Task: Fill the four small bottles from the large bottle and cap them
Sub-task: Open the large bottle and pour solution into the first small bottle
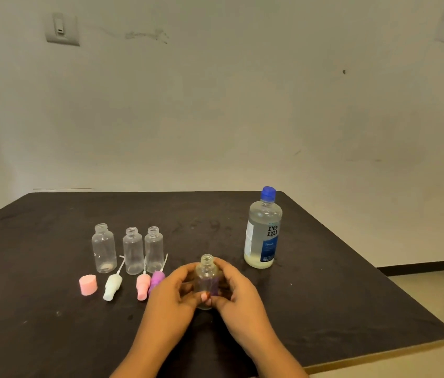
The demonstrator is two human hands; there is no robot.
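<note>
My left hand [173, 291] and my right hand [238, 289] both grip one small clear bottle [206, 271], uncapped and upright, at the middle of the dark table [324, 296]. To its left three more small clear bottles stand open and look empty: one [103, 248], a second [132, 251], a third [153, 248]. In front of them lie a pink cap [88, 285], a white spray top [112, 286], a pink spray top [143, 286] and a purple spray top [156, 278]. The large bottle [262, 230], blue-capped and nearly full of clear liquid, stands to the right.
The table's right edge runs diagonally from behind the large bottle to a corner at the lower right, with floor [433, 301] beyond. A plain wall with a light switch [61, 30] rises behind the table's far edge.
</note>
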